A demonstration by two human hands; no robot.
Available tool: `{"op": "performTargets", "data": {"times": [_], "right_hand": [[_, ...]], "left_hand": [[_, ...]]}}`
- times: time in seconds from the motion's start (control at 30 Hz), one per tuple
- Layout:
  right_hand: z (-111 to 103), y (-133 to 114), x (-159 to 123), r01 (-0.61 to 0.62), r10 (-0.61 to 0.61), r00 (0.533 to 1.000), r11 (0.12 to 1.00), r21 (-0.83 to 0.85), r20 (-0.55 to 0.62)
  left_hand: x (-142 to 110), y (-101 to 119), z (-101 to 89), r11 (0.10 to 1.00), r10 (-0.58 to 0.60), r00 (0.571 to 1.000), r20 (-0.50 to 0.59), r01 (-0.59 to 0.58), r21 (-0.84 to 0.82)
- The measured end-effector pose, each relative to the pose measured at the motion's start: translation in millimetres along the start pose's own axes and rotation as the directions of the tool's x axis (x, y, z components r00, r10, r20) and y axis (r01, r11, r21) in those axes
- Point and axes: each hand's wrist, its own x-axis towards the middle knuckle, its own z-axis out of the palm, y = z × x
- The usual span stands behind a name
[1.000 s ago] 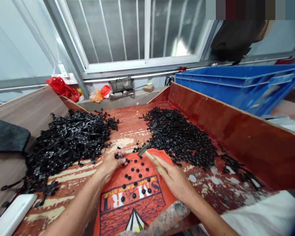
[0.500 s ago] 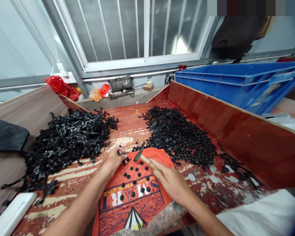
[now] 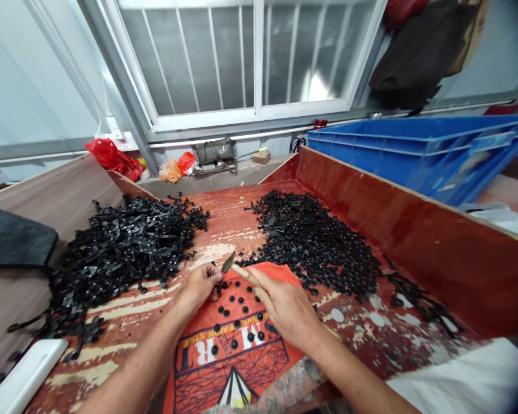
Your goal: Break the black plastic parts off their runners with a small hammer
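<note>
My right hand point(image 3: 287, 307) is wrapped round the pale handle of a small knife point(image 3: 244, 275). The knife's short dark blade points left and touches or nearly touches the fingertips of my left hand point(image 3: 202, 284). Those left fingers are pinched together on a small black part, mostly hidden by the fingers and blade. Beneath both hands lies an orange printed cloth point(image 3: 190, 379), with several small round black pieces point(image 3: 240, 300) scattered over it.
A heap of black parts point(image 3: 133, 241) lies on the left of the worn red table point(image 3: 224, 207), another heap point(image 3: 315, 241) on the right. Wooden side boards point(image 3: 392, 230) border the table. A blue crate point(image 3: 371, 144) stands beyond the right board. A white box-like object point(image 3: 30, 374) sits front left.
My right hand has brought the knife blade left, up to my left fingertips. The left fingers have closed in toward the blade. The view has tilted slightly up.
</note>
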Motion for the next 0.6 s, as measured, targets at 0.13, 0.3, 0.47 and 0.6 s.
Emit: {"op": "performTargets", "data": {"times": [0.13, 0.3, 0.47, 0.6], "right_hand": [[7, -3, -1, 0.035, -0.033, 0.999, 0.997, 0.065, -0.037], [5, 0, -5, 0.020, -0.014, 0.999, 0.990, 0.137, -0.045], [-2, 6, 1, -0.056, 0.054, 0.998, 0.997, 0.062, 0.033], [10, -2, 26, -0.051, 0.061, 0.992, 0.995, -0.088, 0.112]], "left_hand": [[-5, -4, 3.4, 1.000, 0.026, 0.999, -0.020, -0.026, -0.008], [-5, -9, 1.8, 0.997, 0.031, 0.998, -0.054, -0.034, -0.072], [0, -4, -11.5, 0.985, -0.014, 0.993, -0.116, -0.006, -0.174], [-11, 1, -34.0, 0.969, -0.053, 0.987, -0.154, 0.013, -0.248]]}}
